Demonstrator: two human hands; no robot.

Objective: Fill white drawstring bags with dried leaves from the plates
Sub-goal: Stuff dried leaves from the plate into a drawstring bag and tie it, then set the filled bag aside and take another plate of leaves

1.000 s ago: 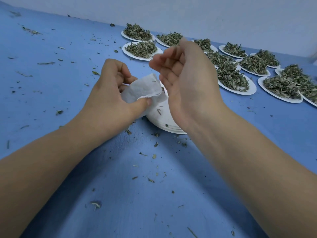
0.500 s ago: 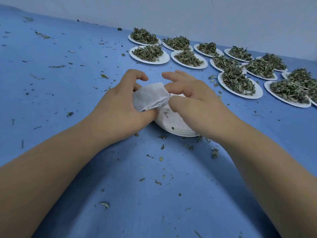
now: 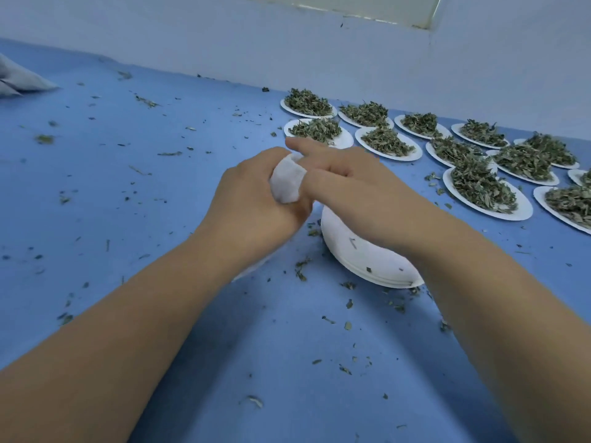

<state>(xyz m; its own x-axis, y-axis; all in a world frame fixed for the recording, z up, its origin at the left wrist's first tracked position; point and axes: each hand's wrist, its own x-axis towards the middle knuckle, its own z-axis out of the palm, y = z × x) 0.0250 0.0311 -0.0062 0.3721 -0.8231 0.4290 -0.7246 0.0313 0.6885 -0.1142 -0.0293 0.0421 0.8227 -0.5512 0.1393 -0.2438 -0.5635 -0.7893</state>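
Observation:
My left hand [image 3: 252,203] grips a white drawstring bag [image 3: 286,182] at the table's middle. My right hand [image 3: 348,183] is pressed against the bag's right side, with a finger or thumb going into the bag's mouth and the index finger stretched out over the top. Under my right wrist lies a stack of empty white plates [image 3: 367,260]. Several white plates heaped with dried green leaves [image 3: 479,183] stand in rows at the back right.
The blue table [image 3: 128,193] is strewn with loose leaf bits. A pale wall runs along the table's far edge. A grey-blue cloth thing [image 3: 19,81] lies at the far left edge.
My right hand came down from above the bag and closed against it. My left hand tightened round the bag, which is now bunched smaller. The view tilted up.

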